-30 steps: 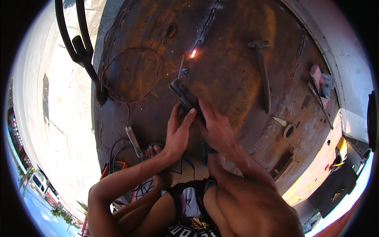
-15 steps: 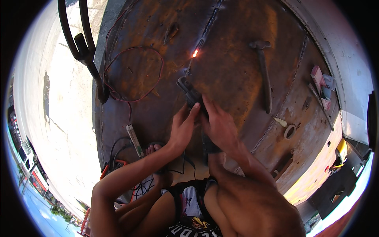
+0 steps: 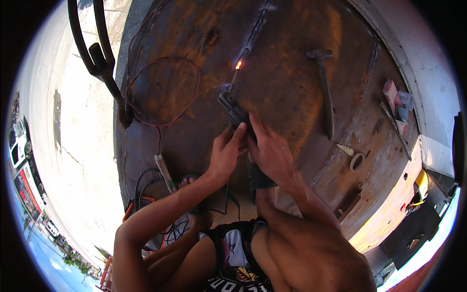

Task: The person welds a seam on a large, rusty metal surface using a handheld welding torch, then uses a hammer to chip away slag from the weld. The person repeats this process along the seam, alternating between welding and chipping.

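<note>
- Two bare hands on one electrode holder [image 3: 233, 108]: left hand [image 3: 224, 155] and right hand [image 3: 269, 152], fingers clamped round its grip.
- Welding rod's tip [image 3: 238, 64] glows, touching the rusty steel plate [image 3: 287, 92] at the seam.
- Risk: sparks could burn unprotected skin; a wobble could stick the rod.
- Hammer [image 3: 325, 92] lies well apart.

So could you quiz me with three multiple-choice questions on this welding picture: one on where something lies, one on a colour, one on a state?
1. Where does the hammer lie?
A. right of the hands
B. left of the hands
C. in the left hand

2. What colour is the looped cable?
A. blue
B. red
C. white

3. How is the electrode tip?
A. dark
B. glowing
C. hidden

Answers: 1 A, it rests on the rusty plate to their right. 2 B, red loop. 3 B, orange glow beyond the holder that the left hand and right hand grip.
</note>
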`<state>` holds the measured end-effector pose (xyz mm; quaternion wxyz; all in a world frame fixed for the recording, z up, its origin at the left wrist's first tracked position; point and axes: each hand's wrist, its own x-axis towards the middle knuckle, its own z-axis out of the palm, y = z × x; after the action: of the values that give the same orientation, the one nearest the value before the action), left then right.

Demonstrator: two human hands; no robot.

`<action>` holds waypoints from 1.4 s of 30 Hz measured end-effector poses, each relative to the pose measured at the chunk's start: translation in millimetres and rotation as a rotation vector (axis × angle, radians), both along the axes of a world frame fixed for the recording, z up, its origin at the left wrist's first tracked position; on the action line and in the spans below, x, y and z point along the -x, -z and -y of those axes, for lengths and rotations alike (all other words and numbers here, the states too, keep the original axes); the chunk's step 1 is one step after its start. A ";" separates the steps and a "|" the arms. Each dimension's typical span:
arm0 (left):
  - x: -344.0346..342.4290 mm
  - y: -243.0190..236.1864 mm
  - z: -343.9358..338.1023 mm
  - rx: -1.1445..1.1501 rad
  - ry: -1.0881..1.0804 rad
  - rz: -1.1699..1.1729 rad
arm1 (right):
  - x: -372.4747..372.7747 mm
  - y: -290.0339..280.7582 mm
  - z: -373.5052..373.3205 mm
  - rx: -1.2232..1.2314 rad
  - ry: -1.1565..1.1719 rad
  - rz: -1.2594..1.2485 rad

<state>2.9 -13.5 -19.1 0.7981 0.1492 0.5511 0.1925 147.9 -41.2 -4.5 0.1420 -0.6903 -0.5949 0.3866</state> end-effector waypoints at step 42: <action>0.2 0.7 -1.8 0.019 -0.015 0.011 | 3.5 -2.1 -5.1 0.104 -0.006 0.036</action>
<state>2.7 -11.8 -19.8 0.8010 0.1365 0.5496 0.1943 144.4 -36.1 -2.3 0.0942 -0.7018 -0.5785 0.4048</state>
